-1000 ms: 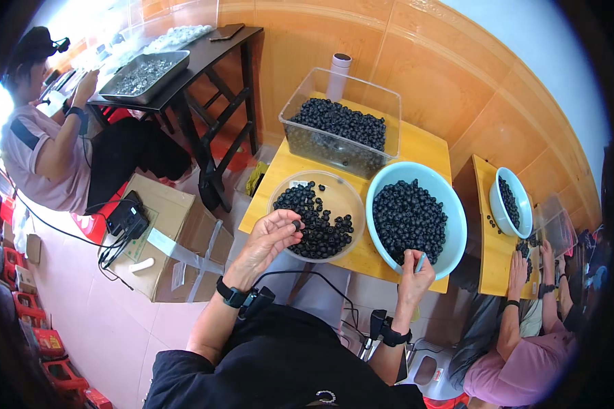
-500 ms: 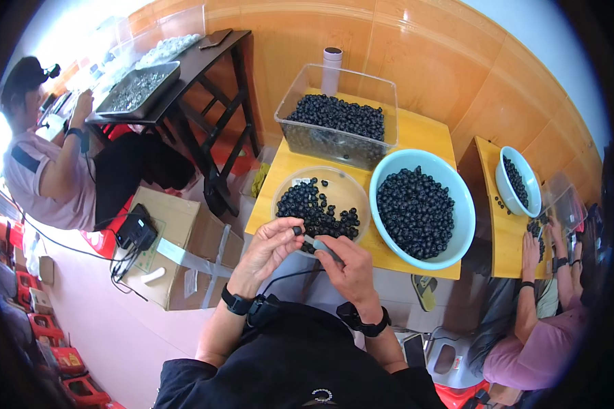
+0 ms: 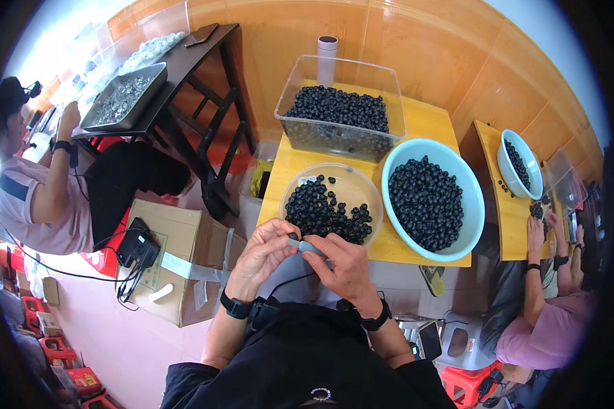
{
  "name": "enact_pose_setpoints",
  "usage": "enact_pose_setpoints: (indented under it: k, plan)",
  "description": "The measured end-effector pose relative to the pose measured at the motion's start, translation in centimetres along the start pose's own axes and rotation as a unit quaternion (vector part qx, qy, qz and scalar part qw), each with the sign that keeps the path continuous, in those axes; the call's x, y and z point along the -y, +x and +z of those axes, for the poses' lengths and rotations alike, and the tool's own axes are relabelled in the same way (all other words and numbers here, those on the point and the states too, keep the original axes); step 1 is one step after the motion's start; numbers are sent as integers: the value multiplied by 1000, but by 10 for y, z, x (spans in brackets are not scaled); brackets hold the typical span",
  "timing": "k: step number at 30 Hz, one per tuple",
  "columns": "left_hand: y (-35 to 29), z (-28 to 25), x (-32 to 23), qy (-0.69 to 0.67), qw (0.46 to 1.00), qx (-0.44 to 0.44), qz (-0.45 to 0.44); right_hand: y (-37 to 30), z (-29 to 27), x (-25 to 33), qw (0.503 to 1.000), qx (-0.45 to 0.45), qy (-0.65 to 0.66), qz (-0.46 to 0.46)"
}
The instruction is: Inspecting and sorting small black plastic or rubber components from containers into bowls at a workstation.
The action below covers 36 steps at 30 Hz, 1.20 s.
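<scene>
We have one round black bead-like piece pinched in the left hand, by the near-left edge of the clear round tray. Right hand grips a short grey-blue tool, exact kind unclear, end up close to the piece; contact, we can't tell. Tray has a loose pile of black pieces. Just right, we see a light-blue basin, well filled. Farther back, clear rectangular tub, part filled, pink flask beyond, yellow table underneath

Lilac bottle near orange wall; black device on cardboard box; tray on dark table
</scene>
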<state>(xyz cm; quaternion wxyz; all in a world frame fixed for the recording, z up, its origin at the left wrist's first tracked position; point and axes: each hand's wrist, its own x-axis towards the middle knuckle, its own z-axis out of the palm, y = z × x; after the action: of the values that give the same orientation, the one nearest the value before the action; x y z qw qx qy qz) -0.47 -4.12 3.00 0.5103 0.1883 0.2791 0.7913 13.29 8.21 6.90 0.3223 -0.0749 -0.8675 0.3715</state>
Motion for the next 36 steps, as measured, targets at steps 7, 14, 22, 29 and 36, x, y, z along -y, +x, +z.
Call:
enact_pose_setpoints:
  k: [7, 14, 22, 29, 36]
  plan:
    - [2, -2, 0, -45, 998, 2, -35, 1, 2, 4, 999, 20, -7, 24]
    - [9, 2, -1, -40, 997, 7, -64, -2, -1, -11, 1000, -1, -25, -17]
    - [2, 4, 6, -40, 995, 23, -83, -12, -22, -46, 989, -103, -49, 89]
    - [17, 8, 18, -42, 990, 5, -134, -8, -18, -13, 985, -2, 87, 147]
    - [13, 1, 21, -35, 980, 35, -191, -17, -4, -15, 943, 44, 244, 223]
